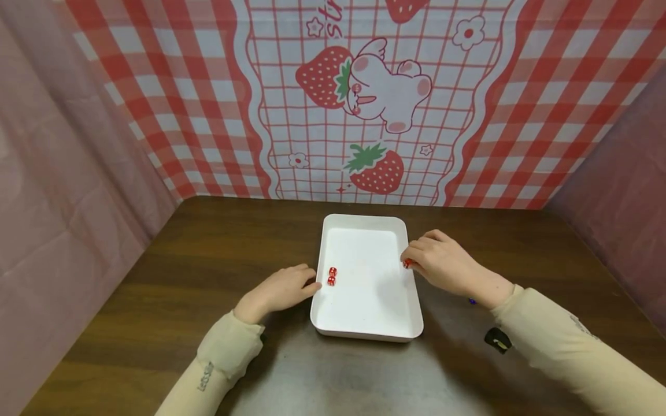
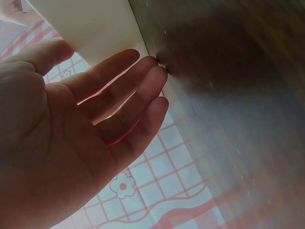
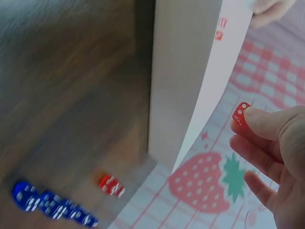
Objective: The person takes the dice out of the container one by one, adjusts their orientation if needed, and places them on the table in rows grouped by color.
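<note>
A white rectangular tray [image 1: 364, 334] sits on the table between both hands. My right hand [image 1: 442, 263] is over the tray's right rim, pinching a red die [image 3: 240, 113] with white pips between thumb and fingertips. Two more red dice [image 1: 332, 276] lie close together inside the tray, near its left wall. At the tray's left side, my left hand [image 1: 283, 289] has its fingers loosely extended, and in the left wrist view the fingertips [image 2: 155, 102] are right at the tray's lower edge.
To the right of the tray, several blue dice [image 3: 52, 204] lie in a row on the dark wooden table [image 1: 234, 242]; my right forearm mostly hides them in the head view. A red die [image 3: 111, 185] lies near them. Behind the table hangs a strawberry-print cloth [image 1: 364, 115].
</note>
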Demonstrator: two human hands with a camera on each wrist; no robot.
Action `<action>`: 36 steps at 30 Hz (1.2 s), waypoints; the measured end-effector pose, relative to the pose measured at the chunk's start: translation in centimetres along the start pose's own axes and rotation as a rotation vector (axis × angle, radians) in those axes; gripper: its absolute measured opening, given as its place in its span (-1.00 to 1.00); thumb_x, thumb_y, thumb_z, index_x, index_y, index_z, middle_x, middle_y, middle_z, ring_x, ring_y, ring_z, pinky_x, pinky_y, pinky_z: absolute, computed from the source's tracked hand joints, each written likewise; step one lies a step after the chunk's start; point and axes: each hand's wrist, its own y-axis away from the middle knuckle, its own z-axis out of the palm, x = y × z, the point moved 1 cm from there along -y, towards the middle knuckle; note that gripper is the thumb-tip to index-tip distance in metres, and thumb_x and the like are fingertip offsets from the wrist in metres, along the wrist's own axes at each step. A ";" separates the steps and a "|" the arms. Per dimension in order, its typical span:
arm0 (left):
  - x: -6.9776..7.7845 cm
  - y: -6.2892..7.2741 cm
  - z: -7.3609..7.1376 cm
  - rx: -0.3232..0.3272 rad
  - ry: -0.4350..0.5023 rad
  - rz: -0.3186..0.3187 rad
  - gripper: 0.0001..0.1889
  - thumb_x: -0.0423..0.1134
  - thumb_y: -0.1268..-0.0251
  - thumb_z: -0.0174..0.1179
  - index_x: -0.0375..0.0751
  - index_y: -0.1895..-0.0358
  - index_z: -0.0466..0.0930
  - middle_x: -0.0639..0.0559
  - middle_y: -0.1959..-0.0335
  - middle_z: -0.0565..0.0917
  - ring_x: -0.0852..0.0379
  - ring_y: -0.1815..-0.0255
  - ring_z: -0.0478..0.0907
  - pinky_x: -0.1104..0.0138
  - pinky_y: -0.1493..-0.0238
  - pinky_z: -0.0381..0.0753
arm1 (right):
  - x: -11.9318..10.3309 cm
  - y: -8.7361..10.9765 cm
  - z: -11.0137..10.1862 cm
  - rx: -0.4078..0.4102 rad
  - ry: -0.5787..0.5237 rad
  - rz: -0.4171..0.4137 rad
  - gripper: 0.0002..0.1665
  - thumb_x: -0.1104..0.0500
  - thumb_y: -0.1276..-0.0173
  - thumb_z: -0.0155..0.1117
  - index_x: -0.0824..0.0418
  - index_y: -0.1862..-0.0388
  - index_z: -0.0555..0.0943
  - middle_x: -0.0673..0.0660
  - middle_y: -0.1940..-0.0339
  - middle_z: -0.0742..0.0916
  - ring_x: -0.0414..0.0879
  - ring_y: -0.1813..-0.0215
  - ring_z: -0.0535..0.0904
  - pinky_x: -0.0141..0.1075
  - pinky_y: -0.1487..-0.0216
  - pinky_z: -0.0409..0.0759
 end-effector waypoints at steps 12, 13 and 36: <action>0.2 0.1 -0.2 -0.020 0.018 -0.019 -0.76 -0.06 -0.33 0.00 -0.13 0.28 0.54 0.07 0.42 0.44 0.17 0.45 0.37 0.27 0.31 0.38 | 4.1 2.8 0.0 -0.022 -0.012 0.146 -0.82 0.28 0.03 0.41 0.15 0.39 0.64 -0.01 0.43 0.68 -0.09 0.30 0.60 -0.05 0.06 0.39; 0.2 0.1 -0.2 -0.020 0.019 -0.019 -0.77 -0.06 -0.33 0.00 -0.13 0.28 0.54 0.07 0.42 0.44 0.17 0.45 0.37 0.26 0.31 0.38 | 4.3 3.1 0.1 -0.036 -0.016 0.162 -0.82 0.27 0.02 0.40 0.15 0.38 0.64 -0.01 0.41 0.68 -0.08 0.29 0.61 -0.05 0.06 0.39; 0.1 0.0 -0.2 -0.014 0.018 -0.015 -0.77 -0.06 -0.32 0.00 -0.13 0.28 0.53 0.07 0.42 0.44 0.17 0.47 0.36 0.27 0.34 0.37 | 5.1 5.5 3.5 -0.208 -0.042 0.239 -0.86 0.22 0.01 0.41 0.06 0.46 0.63 -0.07 0.47 0.63 -0.16 0.35 0.59 -0.03 0.14 0.36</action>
